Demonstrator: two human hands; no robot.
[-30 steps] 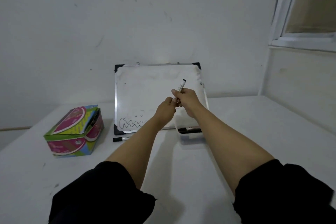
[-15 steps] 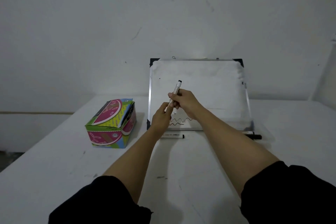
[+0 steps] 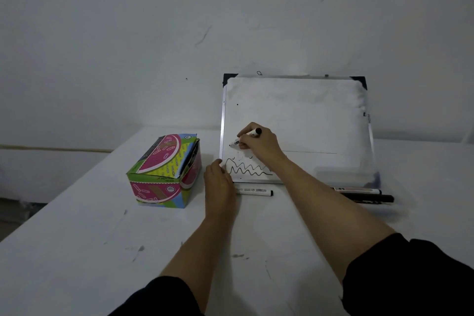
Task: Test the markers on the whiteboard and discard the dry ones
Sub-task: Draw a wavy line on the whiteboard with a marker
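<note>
1. A marker [image 3: 245, 137] is pinched in the right hand [image 3: 259, 142], its tip set against the lower left of the whiteboard [image 3: 307, 115].
2. The whiteboard's lower left corner is touched by the left hand [image 3: 219, 183]; whether anything is gripped cannot be told.
3. Another marker [image 3: 256, 191] lies on the table [image 3: 77, 238] along the whiteboard's front edge.

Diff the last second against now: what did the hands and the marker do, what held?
The left hand let go of the marker and dropped to the whiteboard's lower left corner. The right hand kept its grip and brought the tip down to the board above the black squiggle. The colourful box and the marker on the table stayed put.
</note>
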